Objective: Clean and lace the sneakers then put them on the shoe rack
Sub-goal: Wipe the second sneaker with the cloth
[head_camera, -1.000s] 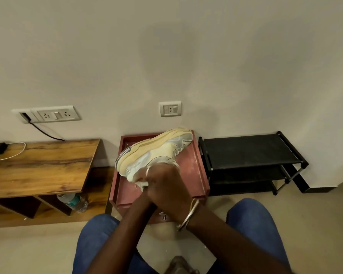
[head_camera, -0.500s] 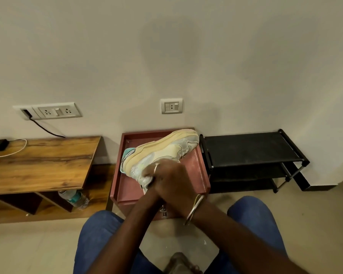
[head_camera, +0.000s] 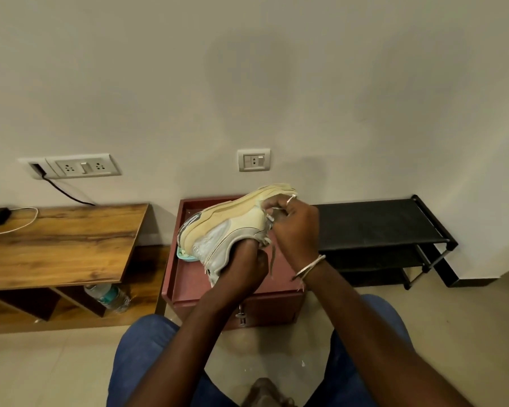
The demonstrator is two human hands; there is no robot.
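Here is the chunky cream-and-white sneaker [head_camera: 232,224], held up on its side just above the dark red, tray-topped wooden cabinet [head_camera: 188,277], thick yellowed sole turned up and away toward the wall. The left hand [head_camera: 246,270] comes in from underneath, fingers curled tight round the upper near the collar. Whether any fingers reach inside the opening, I cannot tell. The right hand [head_camera: 296,227] works up at the eyelets, fingertips pinched together on the thin off-white lace [head_camera: 272,261], and a loose length of it dangles between the two wrists.

This looks like lacing work, one shoe in hand. The black metal-and-fabric shoe rack [head_camera: 379,224] waits just to the right of the cabinet, its top shelf bare.

As for handling, the sneaker looks bulky but not heavy. The sole is probably stiff and the upper soft enough to give under a squeeze, so the collar and heel make the sound place to grip. The lace is limp and frayed-looking, so I would take it close to the tip or it will buckle at the eyelet. Something teal [head_camera: 185,257] peeks out beneath the heel end, too hidden to name.
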